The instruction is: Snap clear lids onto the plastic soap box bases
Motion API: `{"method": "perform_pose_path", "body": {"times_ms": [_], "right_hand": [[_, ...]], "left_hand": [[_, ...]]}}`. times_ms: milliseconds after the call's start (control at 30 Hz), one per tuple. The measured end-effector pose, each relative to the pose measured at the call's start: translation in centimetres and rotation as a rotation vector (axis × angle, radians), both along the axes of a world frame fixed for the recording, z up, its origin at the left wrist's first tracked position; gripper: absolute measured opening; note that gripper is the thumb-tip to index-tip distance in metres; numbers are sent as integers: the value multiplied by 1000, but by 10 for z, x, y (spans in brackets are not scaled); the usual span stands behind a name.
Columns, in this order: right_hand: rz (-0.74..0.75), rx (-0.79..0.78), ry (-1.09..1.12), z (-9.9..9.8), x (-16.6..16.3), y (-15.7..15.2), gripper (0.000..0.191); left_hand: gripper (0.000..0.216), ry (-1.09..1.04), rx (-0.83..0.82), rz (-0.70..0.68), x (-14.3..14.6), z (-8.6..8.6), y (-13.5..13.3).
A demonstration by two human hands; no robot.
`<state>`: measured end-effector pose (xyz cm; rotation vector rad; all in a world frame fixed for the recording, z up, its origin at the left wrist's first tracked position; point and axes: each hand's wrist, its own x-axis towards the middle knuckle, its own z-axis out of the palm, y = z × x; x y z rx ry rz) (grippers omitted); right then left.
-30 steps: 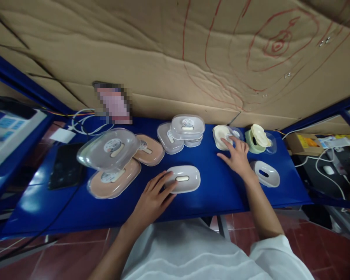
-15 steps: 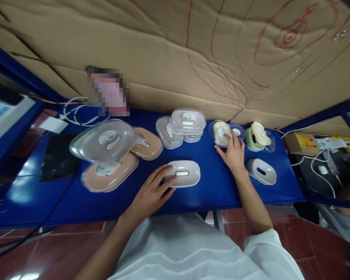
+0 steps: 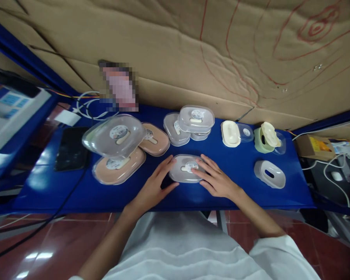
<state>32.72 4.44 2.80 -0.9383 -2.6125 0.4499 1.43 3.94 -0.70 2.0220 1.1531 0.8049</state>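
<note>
A small grey oval container point(image 3: 185, 170) with a clear lid and a round sticker sits at the middle front of the blue table point(image 3: 239, 186). My left hand point(image 3: 154, 186) rests on its left end, fingers stretched out. From the right, my right hand point(image 3: 216, 180) lies with spread fingers on the lid. A cream container point(image 3: 231, 134) stands behind, with a clear lid point(image 3: 246, 132) beside it.
Large clear and peach oval containers point(image 3: 116, 149) are stacked at the left, clear-lidded grey ones point(image 3: 189, 124) at the back middle. A green and cream container point(image 3: 267, 138) and a grey lid with a slot point(image 3: 270, 174) lie at the right. A cardboard wall point(image 3: 192, 58) backs the table.
My right hand left the cream container at the back and came down onto the grey container, which now carries a clear lid with a sticker. The left hand stayed at its end.
</note>
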Motion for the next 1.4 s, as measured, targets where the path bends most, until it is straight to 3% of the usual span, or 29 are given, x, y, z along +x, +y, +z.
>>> {"method": "perform_pose_path", "body": {"times_ms": [233, 367, 467, 533, 667, 767, 867, 1033, 1167, 1233, 1300, 1400], "right_hand": [[-16, 243, -100, -21, -6, 2, 70], [-23, 272, -135, -24, -7, -6, 70], [-53, 243, -184, -19, 9, 4, 71], [-209, 227, -204, -14, 31, 18, 75], [-704, 270, -252, -8, 73, 34, 67], [-745, 250, -282, -12, 78, 18, 56], [-763, 245, -212, -19, 70, -21, 50], [-818, 162, -89, -21, 65, -96, 32], [-673, 24, -55, -17, 51, -121, 46], [-548, -13, -28, -16, 46, -112, 54], [-531, 26, 12, -15, 53, -87, 58], [-758, 146, -37, -15, 84, -32, 63]], "left_hand": [[69, 37, 51, 27, -1, -1, -4], [70, 92, 111, 30, -1, -2, -7], [67, 160, 238, 77, 5, 1, -12], [64, 217, 353, 165, 14, 4, -16], [52, 307, 465, 292, 35, 8, -16], [49, 352, 439, 285, 51, 9, -10], [52, 379, 380, 280, 65, 12, -1], [70, 345, 203, 102, 84, 18, 6], [77, 236, 181, -144, 91, 28, 5], [67, 207, 236, -275, 88, 32, 1], [48, 226, 307, -364, 81, 33, -5], [28, 295, 367, -343, 59, 27, -14]]}}
